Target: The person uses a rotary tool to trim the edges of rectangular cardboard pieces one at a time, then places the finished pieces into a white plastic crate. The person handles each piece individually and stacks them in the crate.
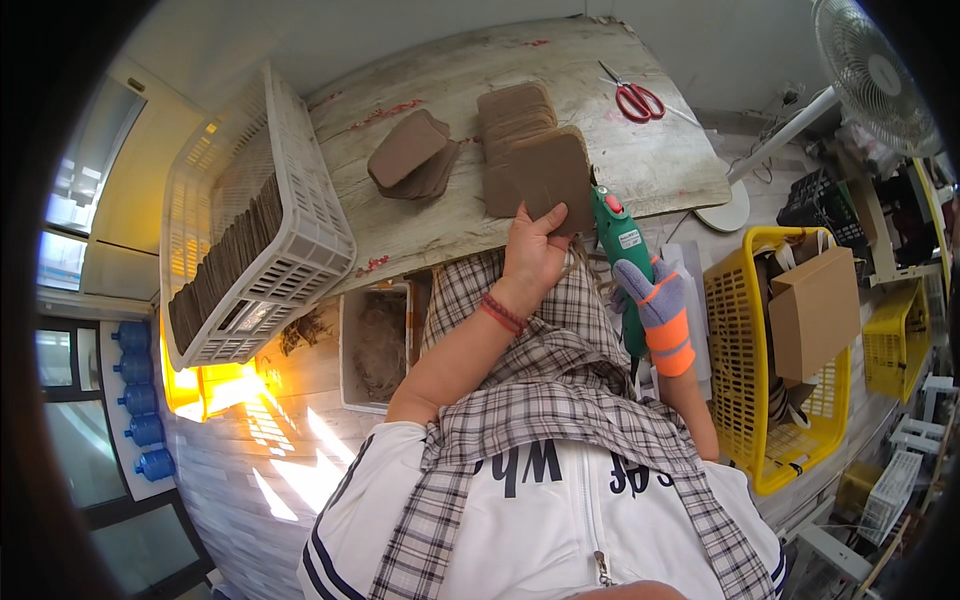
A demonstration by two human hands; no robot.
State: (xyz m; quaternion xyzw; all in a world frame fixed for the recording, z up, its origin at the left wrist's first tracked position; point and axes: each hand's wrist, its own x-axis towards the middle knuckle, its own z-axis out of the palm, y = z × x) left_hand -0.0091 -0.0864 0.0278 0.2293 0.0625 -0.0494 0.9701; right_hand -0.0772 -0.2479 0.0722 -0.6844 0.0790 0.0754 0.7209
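**Brown pad in one hand, green glue gun in the other**

Seen from the head camera, the person sits close against a worn, pale wooden surface with red paint smears. The bare left hand, a red band at its wrist, is closed on the lower edge of a flat brown square pad with rounded corners, fingers behind and thumb in front, so the pad stands tilted over the near edge of the surface. Just right of it, the right hand, in a grey and orange work glove, is wrapped around the grip of a green hot glue gun; the gun's nozzle points up at the pad's right edge, and whether it touches I cannot tell.

Behind the held pad a stack of the same brown pads lies on the surface, and a looser pile of brown pads lies to its left. Red-handled scissors lie well apart, near the far right corner. On the left end sits a white plastic slatted crate, tilted, with rows of brown pads packed on edge inside. To the person's right stands a yellow plastic basket holding a brown cardboard box. A white pedestal fan stands beyond the right corner.
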